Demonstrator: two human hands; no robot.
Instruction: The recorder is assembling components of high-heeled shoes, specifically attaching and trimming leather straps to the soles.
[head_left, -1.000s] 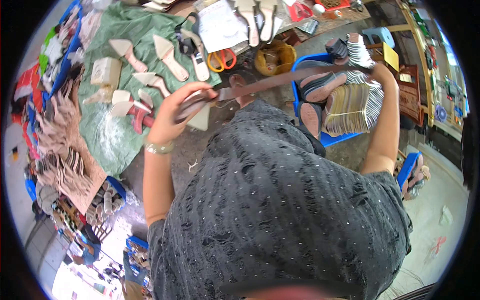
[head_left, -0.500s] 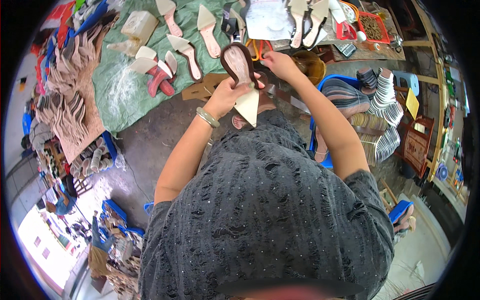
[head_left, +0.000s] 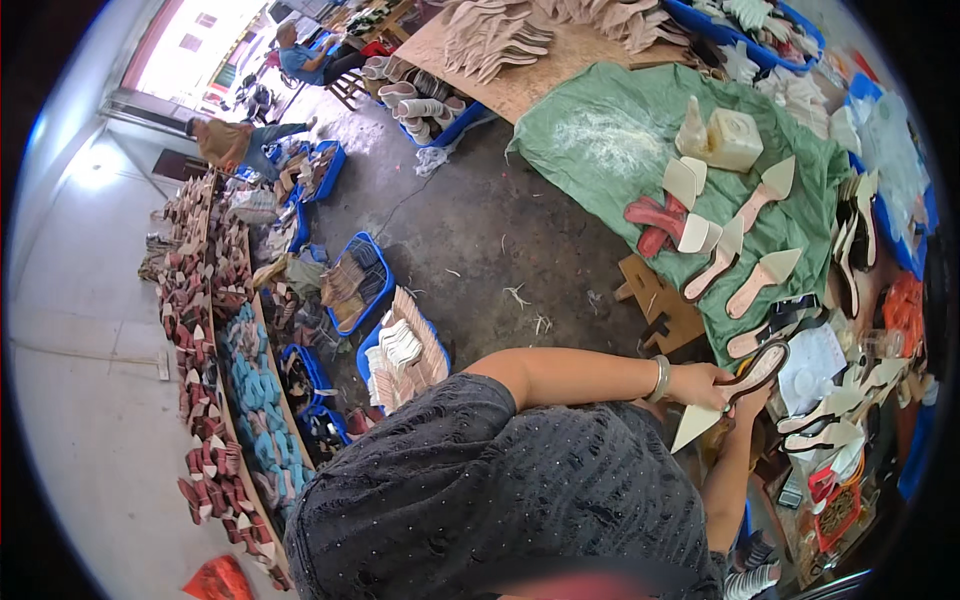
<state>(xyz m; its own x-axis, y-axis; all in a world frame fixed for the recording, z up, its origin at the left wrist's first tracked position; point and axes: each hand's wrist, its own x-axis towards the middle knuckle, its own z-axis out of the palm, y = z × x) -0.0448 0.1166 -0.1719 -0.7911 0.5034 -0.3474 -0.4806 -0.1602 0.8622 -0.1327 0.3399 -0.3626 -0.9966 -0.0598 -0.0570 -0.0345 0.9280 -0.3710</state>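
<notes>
My left hand (head_left: pixel 697 385) is closed around the waist of a shoe insole (head_left: pixel 689 428). Its pointed toe part is cream, and its rounded heel has a dark rim. Close against the far edge of the insole is my right hand (head_left: pixel 750 402); its fingers are mostly hidden, so their grip is unclear. Other pointed insoles lie on the green cloth (head_left: pixel 560 150), among them a dark-edged insole (head_left: pixel 712 262) and a pale insole (head_left: pixel 762 284). Beside them sit red shoe forms (head_left: pixel 655 222) with cream toe pieces (head_left: pixel 684 180).
On the cloth stands a cloudy plastic jug (head_left: pixel 733 140). A cut brown cardboard piece (head_left: pixel 660 305) lies by the table edge. To the right are a white paper (head_left: pixel 808 368) and a red tray (head_left: pixel 838 517). Blue baskets (head_left: pixel 360 285) of shoe parts stand left; two people sit far off.
The view has swung left, showing racks and baskets. My right hand has come from near the orange-handled scissors to the insole. My left hand still holds the insole.
</notes>
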